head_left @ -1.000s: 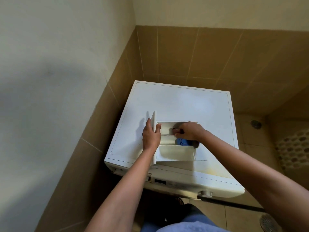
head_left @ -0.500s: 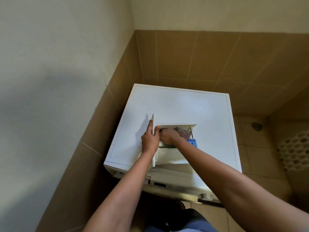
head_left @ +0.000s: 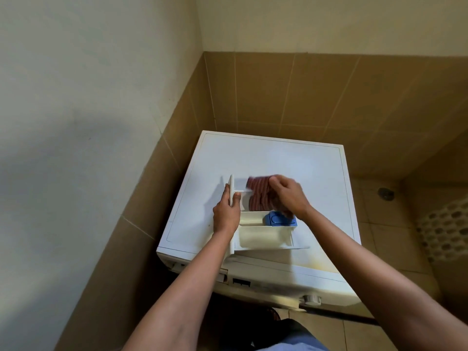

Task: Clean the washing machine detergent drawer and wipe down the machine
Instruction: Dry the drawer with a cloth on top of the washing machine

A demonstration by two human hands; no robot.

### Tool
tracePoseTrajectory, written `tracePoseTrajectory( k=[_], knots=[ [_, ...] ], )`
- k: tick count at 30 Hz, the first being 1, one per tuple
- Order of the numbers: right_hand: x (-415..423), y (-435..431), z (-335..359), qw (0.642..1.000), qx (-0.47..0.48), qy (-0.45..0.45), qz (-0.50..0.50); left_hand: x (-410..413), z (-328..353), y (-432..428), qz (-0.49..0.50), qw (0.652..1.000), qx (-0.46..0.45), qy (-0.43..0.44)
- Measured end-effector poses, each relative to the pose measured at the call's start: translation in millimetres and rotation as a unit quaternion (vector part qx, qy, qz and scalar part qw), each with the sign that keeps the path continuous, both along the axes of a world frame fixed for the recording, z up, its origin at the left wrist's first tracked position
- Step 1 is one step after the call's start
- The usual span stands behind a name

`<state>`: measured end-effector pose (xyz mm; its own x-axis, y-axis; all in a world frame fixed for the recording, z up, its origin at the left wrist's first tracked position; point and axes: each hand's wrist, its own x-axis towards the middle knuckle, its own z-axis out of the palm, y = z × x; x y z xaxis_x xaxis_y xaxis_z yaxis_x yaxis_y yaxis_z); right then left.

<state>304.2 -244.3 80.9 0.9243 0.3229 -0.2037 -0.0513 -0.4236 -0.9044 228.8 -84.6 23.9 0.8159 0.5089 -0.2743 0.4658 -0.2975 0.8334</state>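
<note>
A white detergent drawer (head_left: 263,236) lies on top of the white washing machine (head_left: 278,158), its front panel standing up on the left. A blue insert (head_left: 279,220) sits in its middle compartment. My left hand (head_left: 226,211) grips the drawer's front panel at its far end. My right hand (head_left: 288,195) holds a red striped cloth (head_left: 259,196) over the drawer's far compartment. The cloth is blurred and hangs down into the drawer.
The machine stands in a corner, with a plain wall on the left and brown tiles behind. A control knob (head_left: 311,299) shows on its front. On the right are tiled floor, a floor drain (head_left: 385,193) and a white perforated basket (head_left: 445,229).
My right hand has lifted out of the drawer's near-left compartment and moved right and back, and the striped cloth now shows. My left hand keeps its grip on the panel.
</note>
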Motion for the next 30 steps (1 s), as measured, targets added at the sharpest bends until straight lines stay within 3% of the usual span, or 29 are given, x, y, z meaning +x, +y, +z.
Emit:
tracePoseTrajectory(
  k=[3, 5, 7, 9, 11, 14, 17, 19, 24, 30],
  knots=[
    [3.2, 0.2, 12.9, 0.986, 0.018, -0.092, -0.137, 0.2, -0.9, 0.0, -0.003, 1.000, 0.000, -0.002],
    [0.7, 8.7, 10.4, 0.986, -0.043, -0.100, -0.129, 0.5, -0.8, 0.4, -0.004, 1.000, -0.002, -0.005],
    [-3.9, 19.1, 2.2, 0.990, -0.114, -0.069, 0.035, 0.3, -0.2, 0.7, -0.004, 1.000, 0.001, -0.002],
    [-9.6, 30.0, -8.9, 0.961, -0.148, 0.010, 0.233, -0.4, 1.4, 1.2, -0.003, 1.000, 0.008, 0.001],
    [-11.9, 32.0, -21.3, 0.937, -0.168, 0.001, 0.308, -0.6, 1.3, 1.6, -0.001, 1.000, 0.004, -0.001],
    [-5.7, 29.0, -46.6, 0.933, -0.206, -0.168, 0.243, -1.4, -1.6, 2.0, -0.005, 1.000, -0.011, -0.011],
    [-4.0, 28.5, -65.8, 0.868, -0.330, -0.246, 0.279, -0.2, -3.8, 1.7, -0.004, 1.000, -0.014, -0.011],
    [-5.9, 37.7, -74.8, 0.861, -0.363, -0.227, 0.275, -0.4, -3.2, 0.7, -0.001, 1.000, -0.014, -0.012],
    [-13.8, 67.2, -85.4, 0.901, -0.345, -0.191, 0.181, 0.2, -3.4, 0.0, 0.011, 0.999, -0.029, -0.022],
    [-21.6, 64.3, -85.3, 0.892, -0.309, -0.214, 0.251, 2.6, -3.4, -0.6, 0.027, 0.999, -0.041, -0.022]
  ],
)
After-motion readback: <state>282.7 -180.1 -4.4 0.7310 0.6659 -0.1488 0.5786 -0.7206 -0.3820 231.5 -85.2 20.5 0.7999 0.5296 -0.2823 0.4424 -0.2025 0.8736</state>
